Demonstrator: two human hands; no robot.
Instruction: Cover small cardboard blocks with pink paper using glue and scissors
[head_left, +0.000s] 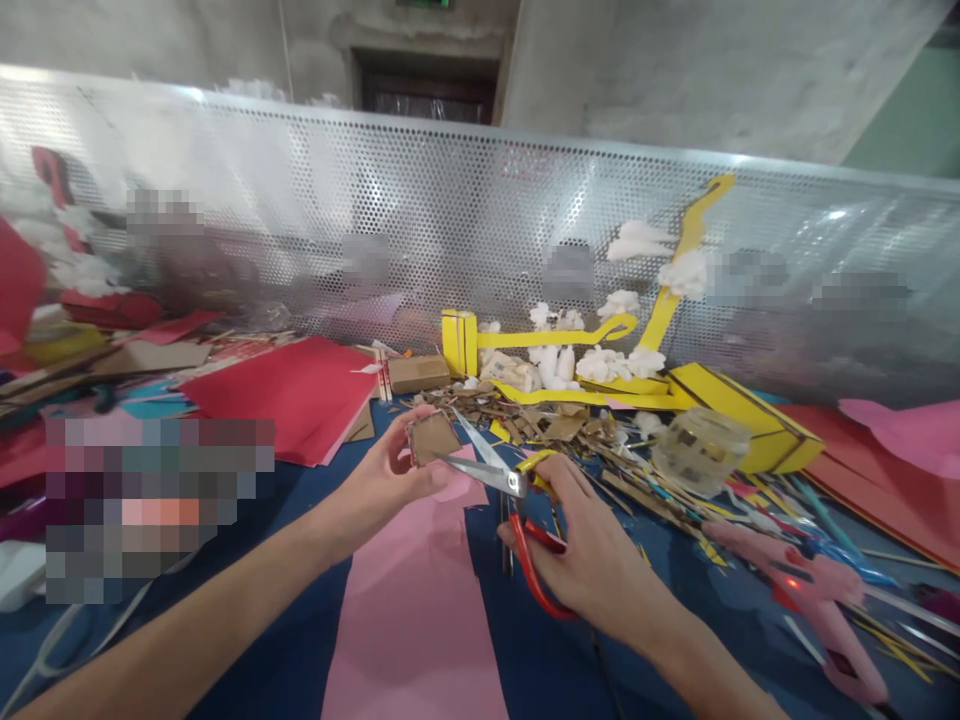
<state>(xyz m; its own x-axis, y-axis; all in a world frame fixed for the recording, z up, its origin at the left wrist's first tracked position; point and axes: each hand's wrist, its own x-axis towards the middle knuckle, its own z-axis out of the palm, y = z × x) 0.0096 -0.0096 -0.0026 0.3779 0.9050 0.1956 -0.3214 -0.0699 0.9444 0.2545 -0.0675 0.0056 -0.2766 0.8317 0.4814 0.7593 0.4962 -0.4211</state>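
Observation:
Between the fingers and thumb of my left hand [401,465] is a small brown cardboard piece [433,438], with a bit of pink paper at its edge. My right hand [589,530] grips a pair of scissors [515,483] by its red and yellow handles. The scissor blades are spread, pointing left, and their tips reach close to the cardboard piece; whether they touch it I cannot tell. A long pink paper sheet [416,600] lies on the dark blue table [277,550] below both hands.
A pink glue gun [814,590] with a lit red light lies at right, near a clear jar [701,450]. Cardboard scraps [566,425] cover the middle. Yellow paper constructions [739,410] stand before a perforated metal screen [450,220]. Red paper [292,395] lies at left.

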